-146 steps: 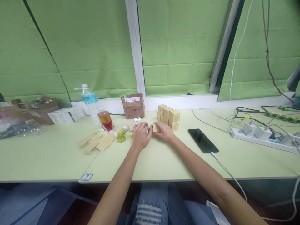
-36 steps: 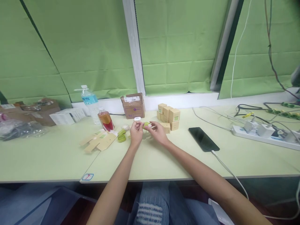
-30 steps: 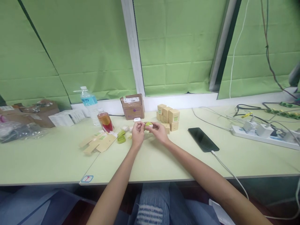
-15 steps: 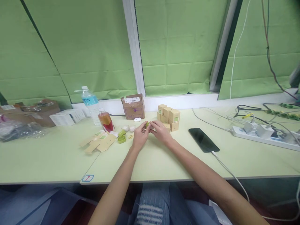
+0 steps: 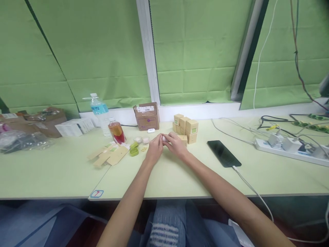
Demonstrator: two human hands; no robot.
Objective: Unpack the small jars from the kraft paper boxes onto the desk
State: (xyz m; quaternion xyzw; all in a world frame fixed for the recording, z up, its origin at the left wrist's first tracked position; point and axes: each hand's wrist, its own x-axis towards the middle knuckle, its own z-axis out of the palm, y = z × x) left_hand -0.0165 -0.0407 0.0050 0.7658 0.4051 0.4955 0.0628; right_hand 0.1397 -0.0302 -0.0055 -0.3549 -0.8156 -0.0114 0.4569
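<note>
My left hand [image 5: 155, 148] and my right hand [image 5: 175, 144] meet over the middle of the table, fingertips closed together around a small whitish rounded object [image 5: 164, 138]. Fingers cover most of it, so its kind is hidden. Left of my left hand sits an open green case [image 5: 134, 152]. Small yellow pieces [image 5: 144, 149] lie beside it, with a clear-white round item [image 5: 138, 140] and a pinkish-white one [image 5: 146, 140] behind. Just beyond my right hand, several small cardboard boxes [image 5: 191, 127] are stacked.
Flattened cardboard [image 5: 117, 156], a reddish drink bottle [image 5: 117, 131] and a water bottle [image 5: 100, 111] stand or lie to the left. A brown carton [image 5: 147, 117] and a white oval case [image 5: 151, 130] are behind. A charging phone [image 5: 224, 153] and a power strip [image 5: 290, 151] occupy the right.
A green surface showed between my fingertips before; now a whitish one shows there. Both hands stay in nearly the same place, and the view has shifted slightly.
</note>
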